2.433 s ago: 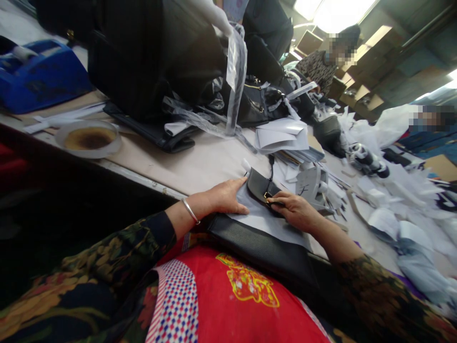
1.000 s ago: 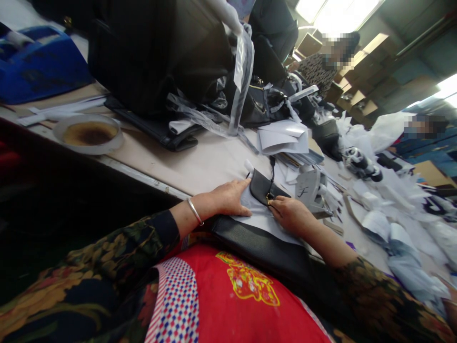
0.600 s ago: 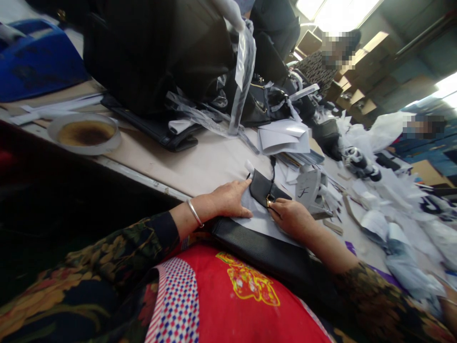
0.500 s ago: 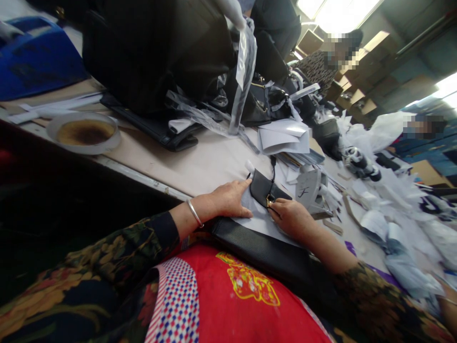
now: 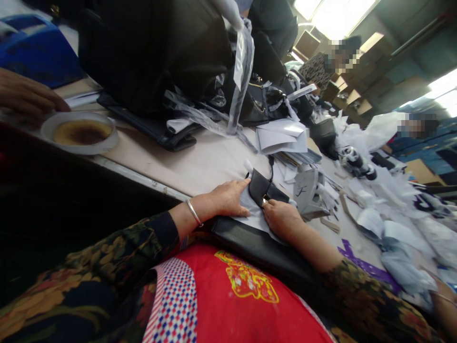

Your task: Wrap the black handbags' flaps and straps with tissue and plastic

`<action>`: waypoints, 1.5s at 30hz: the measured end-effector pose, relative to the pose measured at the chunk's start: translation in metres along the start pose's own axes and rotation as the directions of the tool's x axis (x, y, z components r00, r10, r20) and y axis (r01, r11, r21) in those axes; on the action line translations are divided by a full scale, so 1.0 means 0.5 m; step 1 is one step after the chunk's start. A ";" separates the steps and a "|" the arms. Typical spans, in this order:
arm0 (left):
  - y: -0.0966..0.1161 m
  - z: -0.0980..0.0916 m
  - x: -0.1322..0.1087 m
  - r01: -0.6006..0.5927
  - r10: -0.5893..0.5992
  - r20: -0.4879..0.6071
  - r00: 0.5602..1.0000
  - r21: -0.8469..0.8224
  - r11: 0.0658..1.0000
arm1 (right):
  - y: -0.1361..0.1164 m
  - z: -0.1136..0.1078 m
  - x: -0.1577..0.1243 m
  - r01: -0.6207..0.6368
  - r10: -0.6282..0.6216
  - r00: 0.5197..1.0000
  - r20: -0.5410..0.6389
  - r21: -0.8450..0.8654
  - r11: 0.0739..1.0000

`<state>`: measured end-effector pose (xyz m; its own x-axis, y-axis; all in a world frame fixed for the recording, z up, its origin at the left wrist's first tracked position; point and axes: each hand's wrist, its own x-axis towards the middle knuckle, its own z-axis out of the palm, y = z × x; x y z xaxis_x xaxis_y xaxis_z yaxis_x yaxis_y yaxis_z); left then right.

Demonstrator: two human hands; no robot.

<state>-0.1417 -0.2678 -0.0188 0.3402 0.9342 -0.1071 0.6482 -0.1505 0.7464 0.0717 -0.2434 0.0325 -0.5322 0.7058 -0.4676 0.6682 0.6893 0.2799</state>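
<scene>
While the left hand (image 5: 232, 198) lies spread, the right hand (image 5: 283, 219) pinches a gold clasp (image 5: 264, 199). White paper (image 5: 255, 215) lies beneath.

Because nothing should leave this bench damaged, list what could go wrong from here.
1. The right hand has its fingertips at the gold-coloured clasp, so rubbing might mark the metal or the black flap.
2. The white sheet beside the left hand looks loose and could crease or shift.
3. The pale round item lies near the table edge beside another person's hand; a bump might knock it off.
</scene>
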 end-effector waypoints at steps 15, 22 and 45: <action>0.012 -0.019 -0.013 0.009 -0.010 -0.021 1.000 -0.041 0.999 | 0.070 0.030 -0.044 0.086 0.044 0.935 -0.351 0.346 0.934; 0.013 -0.023 -0.011 0.011 -0.012 -0.025 1.000 -0.058 0.998 | 0.077 0.011 -0.045 0.083 0.090 0.942 -0.322 0.486 0.870; 0.009 -0.020 -0.012 -0.014 0.010 -0.046 0.999 -0.093 0.996 | 0.009 -0.019 -0.015 0.071 -0.071 0.997 -0.001 -0.052 0.996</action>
<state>-0.1476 -0.2709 -0.0081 0.3151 0.9465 -0.0697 0.5776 -0.1330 0.8054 0.0735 -0.2441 0.0454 -0.5789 0.6548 -0.4859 0.6007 0.7455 0.2889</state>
